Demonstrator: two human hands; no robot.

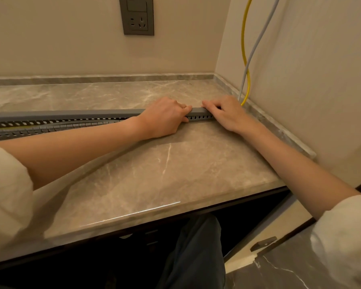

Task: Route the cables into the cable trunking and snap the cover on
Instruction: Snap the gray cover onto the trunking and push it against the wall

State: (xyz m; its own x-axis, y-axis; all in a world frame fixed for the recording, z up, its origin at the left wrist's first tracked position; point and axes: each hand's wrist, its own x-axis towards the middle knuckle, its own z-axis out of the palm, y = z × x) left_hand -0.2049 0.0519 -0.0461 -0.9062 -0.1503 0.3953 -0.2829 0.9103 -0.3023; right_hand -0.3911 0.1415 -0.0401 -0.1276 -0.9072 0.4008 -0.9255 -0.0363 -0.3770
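A long grey slotted cable trunking [40, 126] lies across the marble counter, running from the left edge to near the right wall. Its grey cover [71, 112] sits along the far side, lifted at the left and seated at the right end [198, 110]. My left hand [165, 117] clamps over cover and trunking, fingers on top. My right hand [227, 113] presses on the right end. A yellow cable [243, 49] and a grey cable [256, 44] hang down the right wall and pass behind my right hand. A grey cable lies inside the open trunking.
A grey wall socket with a switch [137, 16] is on the back wall. The marble counter [165, 163] has a raised stone upstand [279, 130] along the back and right walls. Below the front edge are my legs and a dark cabinet.
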